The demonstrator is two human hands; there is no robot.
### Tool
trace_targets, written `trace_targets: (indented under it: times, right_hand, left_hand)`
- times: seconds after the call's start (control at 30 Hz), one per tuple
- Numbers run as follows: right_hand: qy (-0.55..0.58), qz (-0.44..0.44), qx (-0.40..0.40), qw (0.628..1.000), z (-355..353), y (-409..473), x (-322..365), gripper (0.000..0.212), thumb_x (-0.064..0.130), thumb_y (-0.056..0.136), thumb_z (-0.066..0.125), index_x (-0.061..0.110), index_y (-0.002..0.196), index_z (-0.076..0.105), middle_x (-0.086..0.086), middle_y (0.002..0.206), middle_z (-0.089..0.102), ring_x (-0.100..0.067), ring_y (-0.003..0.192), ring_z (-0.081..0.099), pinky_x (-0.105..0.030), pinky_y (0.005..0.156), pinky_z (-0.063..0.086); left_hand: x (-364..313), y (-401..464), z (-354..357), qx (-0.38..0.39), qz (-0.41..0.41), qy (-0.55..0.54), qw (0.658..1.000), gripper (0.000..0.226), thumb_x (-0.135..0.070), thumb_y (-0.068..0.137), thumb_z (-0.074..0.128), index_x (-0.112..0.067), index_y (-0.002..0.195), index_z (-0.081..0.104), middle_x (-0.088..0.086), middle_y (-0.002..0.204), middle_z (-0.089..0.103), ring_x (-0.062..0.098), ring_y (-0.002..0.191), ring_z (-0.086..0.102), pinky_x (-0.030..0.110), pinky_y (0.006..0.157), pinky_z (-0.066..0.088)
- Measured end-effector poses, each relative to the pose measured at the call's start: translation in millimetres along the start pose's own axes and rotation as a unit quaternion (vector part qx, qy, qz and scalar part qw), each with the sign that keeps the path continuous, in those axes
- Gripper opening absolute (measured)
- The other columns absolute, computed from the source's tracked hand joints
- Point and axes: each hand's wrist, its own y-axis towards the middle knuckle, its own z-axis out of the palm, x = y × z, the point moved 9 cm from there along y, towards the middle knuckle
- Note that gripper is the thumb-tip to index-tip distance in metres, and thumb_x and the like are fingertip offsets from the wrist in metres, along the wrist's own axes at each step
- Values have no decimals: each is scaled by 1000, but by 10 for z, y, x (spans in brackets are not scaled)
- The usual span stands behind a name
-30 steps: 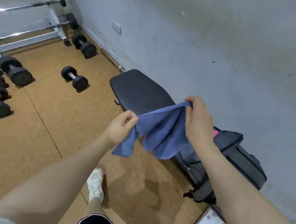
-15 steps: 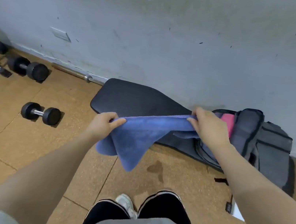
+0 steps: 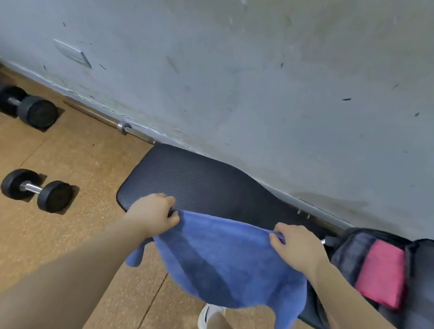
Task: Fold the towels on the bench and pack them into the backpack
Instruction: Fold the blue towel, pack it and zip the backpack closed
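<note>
One blue towel (image 3: 226, 261), soft and nubby like terry or microfibre, hangs stretched between two hands. The left hand (image 3: 152, 215) has its grip pinched on the towel's top left corner; the right hand (image 3: 296, 246) has its grip pinched on the top right corner, so the upper edge runs almost straight from one grip to the other. Below the grips the cloth sags in a rounded belly, with one corner trailing lower under the right grip.

Just beyond both grips lies the counter (image 3: 207, 185), a black padded slab with fine ribbed stitching and rounded corners. To the right of the right grip an open backpack (image 3: 429, 280) of dark grey woven fabric rests on it, with one folded pink towel (image 3: 382, 273) inside.

Left of the left grip, two black round-headed dumbbells (image 3: 37, 189) with chrome handles rest on the speckled cork-coloured floor (image 3: 28, 249).
</note>
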Motion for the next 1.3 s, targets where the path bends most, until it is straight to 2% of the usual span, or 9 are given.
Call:
trace_targets:
  times: [0.13, 0.23, 0.33, 0.53, 0.67, 0.9, 1.03, 1.13, 1.3]
  right_hand:
    - [-7, 46, 34, 998, 254, 962, -315, 21, 25, 96, 39, 18, 76, 42, -11, 92, 60, -28, 84, 53, -32, 67, 38]
    - [-24, 36, -122, 992, 177, 1447, -386, 13, 12, 93, 49, 4, 95, 59, -22, 102, 63, -39, 96, 56, -41, 80, 45]
    - [-44, 43, -139, 988, 330, 1699, -248, 30, 13, 88, 56, 0, 115, 56, -21, 114, 58, -41, 107, 51, -45, 91, 39]
    - [-42, -125, -133, 982, 763, 1954, 900, 31, 4, 65, 76, 4, 94, 68, -11, 88, 67, -35, 79, 65, -40, 72, 52]
    - [-8, -151, -128, 980, 971, 2157, 1733, 21, 9, 70, 74, 9, 90, 67, -7, 90, 67, -30, 83, 66, -37, 70, 53]
    - [-63, -149, 30, 986, 1569, 2584, 2618, 40, 27, 95, 47, 13, 133, 43, -4, 133, 44, -25, 116, 46, -36, 92, 38]
    - [-64, -128, -14, 990, 1529, 2730, 2768, 15, 10, 93, 46, 8, 103, 57, -6, 109, 49, -20, 90, 55, -27, 50, 36]
    - [-31, -88, -9, 996, 1423, 2918, 2833, 17, 7, 93, 38, 9, 79, 48, -2, 91, 38, -24, 78, 52, -32, 56, 37]
    - [160, -21, -102, 982, 983, 3242, 2855, 15, 7, 86, 41, 10, 72, 45, -9, 82, 51, -28, 70, 47, -36, 60, 35]
  left_hand:
    - [-55, 1026, 261, -12, 6, -10, 1000, 23, -26, 95, 42, -7, 84, 50, 11, 91, 51, 34, 90, 53, 36, 71, 37]
    - [-130, 1587, 428, -61, 29, -56, 996, 24, -23, 95, 44, -7, 109, 56, 14, 110, 57, 34, 102, 53, 37, 81, 37]
    - [-13, 1835, 593, -91, 30, -141, 985, 34, -16, 92, 48, -8, 125, 52, 12, 124, 54, 32, 115, 48, 36, 92, 35]
    - [847, 1773, 1029, -13, -25, -124, 992, 36, -16, 93, 46, -10, 129, 47, 11, 129, 48, 32, 116, 43, 39, 93, 36]
    - [1467, 1625, 1213, 38, -79, -62, 994, 50, -36, 90, 52, -12, 133, 41, 11, 130, 42, 31, 117, 40, 40, 93, 35]
    - [1826, 1645, 1416, 53, -76, -61, 994, 34, -36, 89, 54, -12, 112, 54, 8, 125, 39, 29, 114, 37, 36, 89, 30]
    - [1951, 1787, 1282, 40, -67, -194, 978, 18, -25, 94, 47, -8, 100, 52, 11, 105, 54, 30, 98, 49, 35, 77, 33]
    - [2071, 1901, 1074, 49, -46, -258, 964, 11, -22, 96, 44, -12, 93, 43, 13, 83, 62, 31, 76, 56, 36, 64, 38]
    - [2265, 2270, 443, -63, -21, -308, 949, 7, -14, 92, 48, -16, 88, 42, 9, 79, 59, 30, 72, 56, 37, 66, 45]
